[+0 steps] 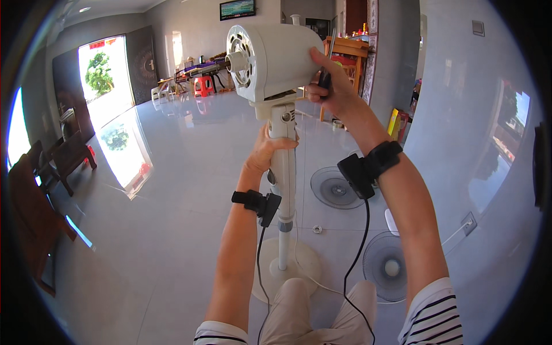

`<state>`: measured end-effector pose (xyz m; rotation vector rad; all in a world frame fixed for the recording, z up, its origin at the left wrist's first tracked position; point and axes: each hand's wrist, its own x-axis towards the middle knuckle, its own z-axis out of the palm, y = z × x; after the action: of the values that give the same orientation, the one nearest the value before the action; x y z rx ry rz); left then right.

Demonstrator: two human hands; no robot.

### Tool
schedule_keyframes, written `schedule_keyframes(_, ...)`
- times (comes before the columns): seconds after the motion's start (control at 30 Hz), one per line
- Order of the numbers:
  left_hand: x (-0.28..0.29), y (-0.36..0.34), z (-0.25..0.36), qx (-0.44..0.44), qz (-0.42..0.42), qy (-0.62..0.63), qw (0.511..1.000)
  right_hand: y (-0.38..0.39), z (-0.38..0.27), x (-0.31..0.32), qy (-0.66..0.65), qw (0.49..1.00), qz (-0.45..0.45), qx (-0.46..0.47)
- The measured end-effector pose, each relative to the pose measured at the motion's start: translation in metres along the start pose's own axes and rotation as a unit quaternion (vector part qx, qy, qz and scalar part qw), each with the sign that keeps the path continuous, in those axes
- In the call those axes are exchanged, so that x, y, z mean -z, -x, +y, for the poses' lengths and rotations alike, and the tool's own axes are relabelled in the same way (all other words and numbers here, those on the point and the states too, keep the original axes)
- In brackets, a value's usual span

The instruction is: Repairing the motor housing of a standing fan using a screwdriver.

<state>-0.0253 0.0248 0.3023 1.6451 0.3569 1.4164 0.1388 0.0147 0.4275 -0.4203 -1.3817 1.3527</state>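
Observation:
A white pedestal fan stands before me with its blades and guards off, its motor head (282, 60) showing a bare threaded hub at the left. My left hand (270, 146) is wrapped round the upper part of the white stand (283, 178), just below the head. At the back of the motor housing, my right hand (336, 83) is closed round the black handle of a screwdriver (325, 79), its metal shaft pointing up. Fingers of that hand touch the housing. Between my feet and the stand lies the round base (296, 259).
Two round grey fan grilles (336, 188) lie on the floor at the right, with a small ring nut (317, 229) near them. A white cord crosses the floor to a wall socket (468, 223). Dark wooden chairs (40, 213) stand left; a red stool (203, 86) is far back.

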Motion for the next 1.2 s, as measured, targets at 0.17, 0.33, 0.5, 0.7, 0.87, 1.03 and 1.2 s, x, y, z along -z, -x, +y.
schedule_keyframes(0.17, 0.004, 0.000, -0.005, 0.007, 0.003, 0.038, 0.999, -0.004, -0.001, 0.004, 0.009, 0.999, -0.024, -0.029)
schedule_keyframes(0.33, -0.003, 0.001, 0.001, 0.002, -0.003, 0.022, 1.000, 0.002, -0.002, 0.004, 0.039, 0.999, 0.006, -0.004)
schedule_keyframes(0.5, -0.001, 0.001, -0.003, -0.002, 0.010, 0.000, 1.000, 0.026, 0.020, -0.002, 0.119, 0.960, 0.213, 0.136)
schedule_keyframes(0.7, 0.001, 0.002, -0.001, 0.019, -0.008, 0.020, 1.000, 0.061, 0.099, -0.001, 0.319, 0.909, 0.199, 0.182)
schedule_keyframes(0.87, 0.024, 0.013, -0.014, 0.079, -0.032, -0.083, 0.993, 0.058, 0.121, -0.014, 0.378, 0.900, 0.167, 0.137)
schedule_keyframes(1.03, 0.045, 0.065, 0.006, 0.090, -0.023, -0.303, 0.949, 0.059, 0.125, -0.013, 0.441, 0.879, 0.162, 0.082)
schedule_keyframes(1.2, 0.107, 0.068, 0.096, 0.011, 0.197, -0.312, 0.929, 0.063, 0.125, -0.019, 0.478, 0.861, 0.150, 0.091)
